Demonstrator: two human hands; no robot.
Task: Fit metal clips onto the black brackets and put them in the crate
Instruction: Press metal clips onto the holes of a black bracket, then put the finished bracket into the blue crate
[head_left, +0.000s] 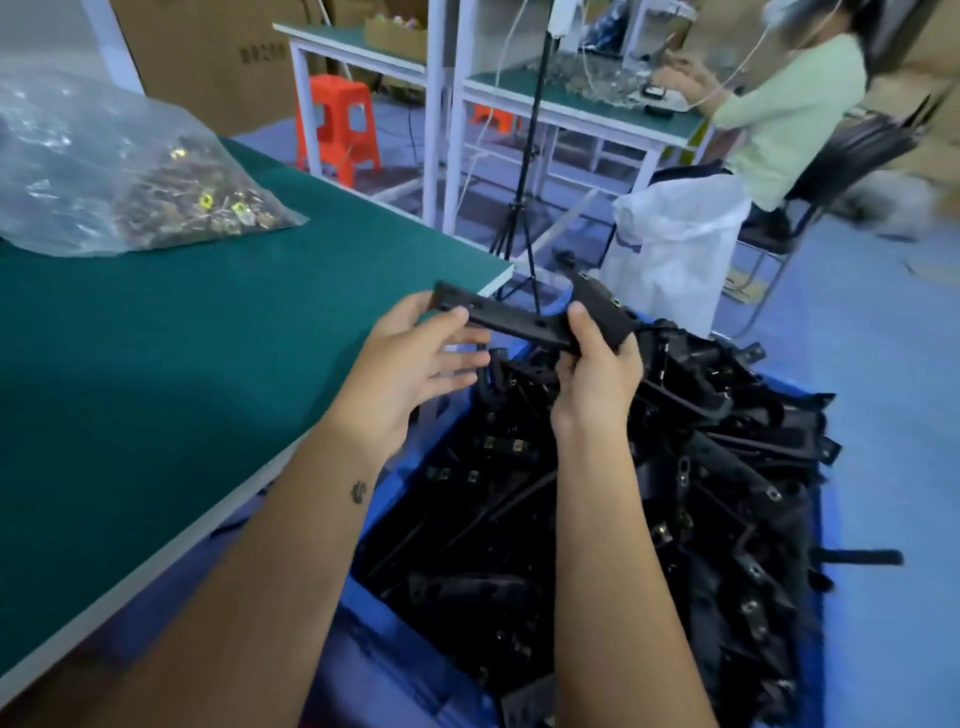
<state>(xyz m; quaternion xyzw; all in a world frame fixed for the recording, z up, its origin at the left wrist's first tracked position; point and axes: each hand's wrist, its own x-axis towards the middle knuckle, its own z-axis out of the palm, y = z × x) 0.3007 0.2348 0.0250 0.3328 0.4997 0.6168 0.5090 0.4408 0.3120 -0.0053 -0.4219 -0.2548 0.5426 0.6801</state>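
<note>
I hold one long black bracket (524, 323) above the blue crate (826, 597), just off the corner of the green table (208, 332). My right hand (597, 374) grips its right part, fingers curled round it. My left hand (415, 358) pinches its left end between thumb and forefinger, the other fingers spread loosely below. A small metal clip shows on the bracket's far right end. The crate is heaped with several black brackets (701, 467), many with clips. A clear bag of metal clips (135, 182) lies on the table at far left.
A white sack (680, 244) and a tripod (524, 208) stand beyond the crate. Another person (789, 109) sits at a white-framed bench (571, 109) at the back right. An orange stool (337, 124) and cardboard boxes stand at the back.
</note>
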